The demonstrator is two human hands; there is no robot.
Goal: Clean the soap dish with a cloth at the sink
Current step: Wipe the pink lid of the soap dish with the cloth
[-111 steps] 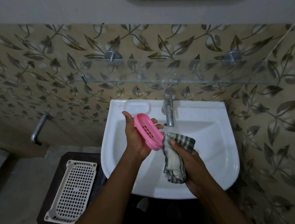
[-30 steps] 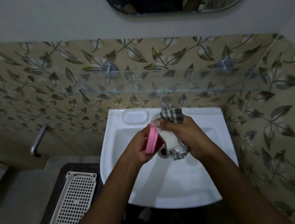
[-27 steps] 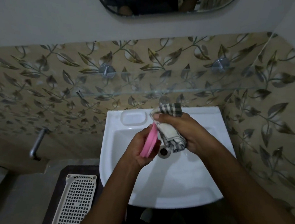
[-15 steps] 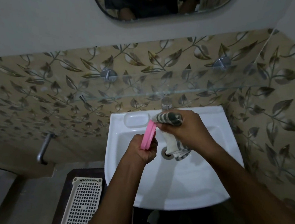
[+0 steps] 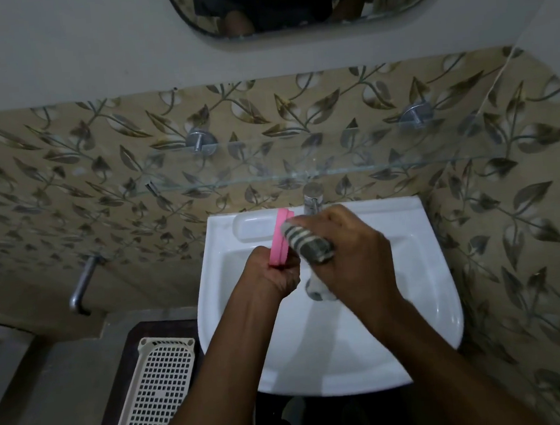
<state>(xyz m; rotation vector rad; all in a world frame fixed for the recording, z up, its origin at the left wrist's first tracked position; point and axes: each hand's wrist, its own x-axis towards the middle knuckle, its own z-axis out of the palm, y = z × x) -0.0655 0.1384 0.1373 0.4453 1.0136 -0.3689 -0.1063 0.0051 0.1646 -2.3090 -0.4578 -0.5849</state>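
Your left hand [image 5: 270, 274] grips the dish [image 5: 280, 237] by its lower end; your right hand [image 5: 353, 250] clutches the soft cloth [image 5: 308, 240] against it. The dish is probably light, stiff and slippery: hold its rim.

I see the dish [image 5: 279, 239] edge-on only; its lower end sits inside the left hand [image 5: 270, 276] (faces unreadable). The cloth [image 5: 308, 243] and right hand [image 5: 353, 253] are motion-blurred and cover most of the tap [image 5: 312, 197]. The mirror [image 5: 287, 1] is cut by the top edge.
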